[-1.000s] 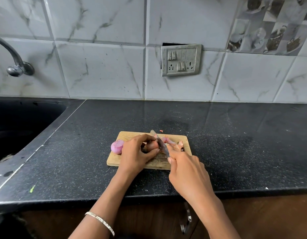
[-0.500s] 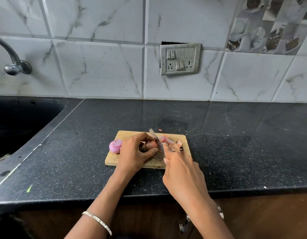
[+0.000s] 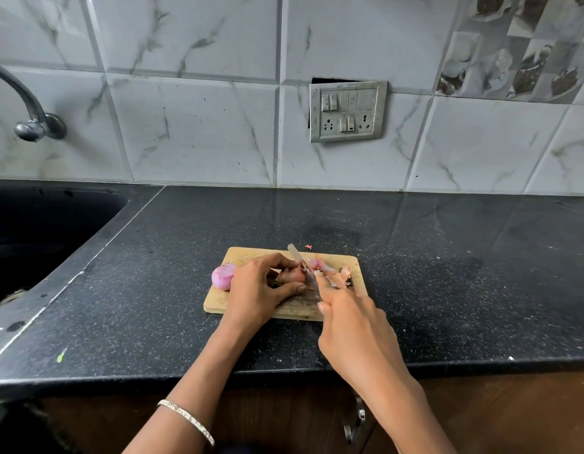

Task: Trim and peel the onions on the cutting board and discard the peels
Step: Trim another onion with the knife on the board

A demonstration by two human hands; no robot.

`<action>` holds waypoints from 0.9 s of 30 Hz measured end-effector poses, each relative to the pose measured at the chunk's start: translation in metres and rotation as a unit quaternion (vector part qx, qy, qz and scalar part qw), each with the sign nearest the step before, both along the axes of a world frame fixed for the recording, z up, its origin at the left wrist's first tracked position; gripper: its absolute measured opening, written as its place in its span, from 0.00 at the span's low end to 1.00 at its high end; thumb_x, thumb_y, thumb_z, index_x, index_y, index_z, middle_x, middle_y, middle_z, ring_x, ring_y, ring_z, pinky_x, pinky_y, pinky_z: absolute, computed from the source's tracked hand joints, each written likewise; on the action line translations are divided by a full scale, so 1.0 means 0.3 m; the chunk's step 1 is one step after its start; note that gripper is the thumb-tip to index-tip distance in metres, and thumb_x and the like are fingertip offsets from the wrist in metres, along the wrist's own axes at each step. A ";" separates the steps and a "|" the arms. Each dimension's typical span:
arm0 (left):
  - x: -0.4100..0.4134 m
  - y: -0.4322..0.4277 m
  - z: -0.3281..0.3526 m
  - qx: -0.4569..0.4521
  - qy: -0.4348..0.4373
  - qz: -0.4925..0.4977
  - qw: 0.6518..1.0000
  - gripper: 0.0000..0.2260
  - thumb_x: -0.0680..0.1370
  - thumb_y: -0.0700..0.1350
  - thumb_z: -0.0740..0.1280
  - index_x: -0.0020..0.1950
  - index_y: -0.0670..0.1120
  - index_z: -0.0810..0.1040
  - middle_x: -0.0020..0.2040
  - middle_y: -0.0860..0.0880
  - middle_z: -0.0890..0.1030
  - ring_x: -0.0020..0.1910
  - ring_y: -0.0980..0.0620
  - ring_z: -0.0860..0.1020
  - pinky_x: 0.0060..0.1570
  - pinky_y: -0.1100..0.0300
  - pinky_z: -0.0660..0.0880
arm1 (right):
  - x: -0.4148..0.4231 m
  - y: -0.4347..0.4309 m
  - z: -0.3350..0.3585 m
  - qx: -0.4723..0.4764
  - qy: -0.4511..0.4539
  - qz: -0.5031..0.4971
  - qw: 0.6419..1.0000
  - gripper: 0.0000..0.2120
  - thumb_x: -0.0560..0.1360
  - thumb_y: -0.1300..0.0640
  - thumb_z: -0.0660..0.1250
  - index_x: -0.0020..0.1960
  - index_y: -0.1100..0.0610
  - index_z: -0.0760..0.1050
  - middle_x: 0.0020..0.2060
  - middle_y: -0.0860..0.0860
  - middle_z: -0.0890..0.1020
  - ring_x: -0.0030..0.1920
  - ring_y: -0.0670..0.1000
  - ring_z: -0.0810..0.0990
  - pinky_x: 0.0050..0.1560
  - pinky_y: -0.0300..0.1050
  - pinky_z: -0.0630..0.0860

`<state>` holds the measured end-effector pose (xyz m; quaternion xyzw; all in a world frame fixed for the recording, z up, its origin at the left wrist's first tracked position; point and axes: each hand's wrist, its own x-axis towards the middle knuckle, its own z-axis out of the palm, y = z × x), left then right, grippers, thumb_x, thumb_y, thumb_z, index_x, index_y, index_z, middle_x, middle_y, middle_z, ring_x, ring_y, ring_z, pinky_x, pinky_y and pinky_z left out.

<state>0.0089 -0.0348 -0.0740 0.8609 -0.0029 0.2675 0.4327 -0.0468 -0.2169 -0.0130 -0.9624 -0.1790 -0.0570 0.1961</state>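
Right hand edged right gripping knife, left hand pinching onion

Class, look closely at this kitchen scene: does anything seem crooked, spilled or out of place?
The switch plate sits tilted, with a dark gap behind its top-left corner. A red scrap lies on the counter just beyond the cutting board, and there is a green fleck near the front edge.

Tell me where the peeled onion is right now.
Head view: the peeled onion lies at the left edge of the cutting board, just left of the left hand, on the sink side.
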 end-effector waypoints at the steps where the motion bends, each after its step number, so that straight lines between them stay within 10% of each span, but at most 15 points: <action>1: -0.001 0.002 0.002 -0.002 0.006 -0.005 1.000 0.16 0.66 0.50 0.82 0.50 0.53 0.84 0.44 0.58 0.85 0.44 0.60 0.82 0.48 0.55 0.79 | -0.001 0.000 0.000 -0.003 -0.002 -0.002 1.000 0.25 0.84 0.55 0.58 0.79 0.42 0.60 0.60 0.51 0.80 0.59 0.58 0.80 0.48 0.49 0.75; 8: -0.008 -0.003 0.009 -0.019 0.006 -0.010 1.000 0.15 0.67 0.46 0.82 0.51 0.52 0.85 0.45 0.57 0.86 0.43 0.60 0.82 0.48 0.54 0.80 | 0.079 0.080 0.023 0.004 0.015 0.002 1.000 0.24 0.84 0.58 0.59 0.77 0.45 0.64 0.76 0.47 0.69 0.73 0.57 0.70 0.59 0.52 0.76; 27: -0.009 -0.009 0.009 -0.032 0.010 -0.001 0.999 0.15 0.64 0.44 0.83 0.48 0.51 0.84 0.45 0.56 0.85 0.45 0.57 0.82 0.50 0.50 0.78 | 0.039 0.060 0.016 -0.062 -0.030 -0.005 0.998 0.28 0.82 0.58 0.60 0.79 0.43 0.59 0.61 0.55 0.79 0.59 0.59 0.80 0.50 0.51 0.76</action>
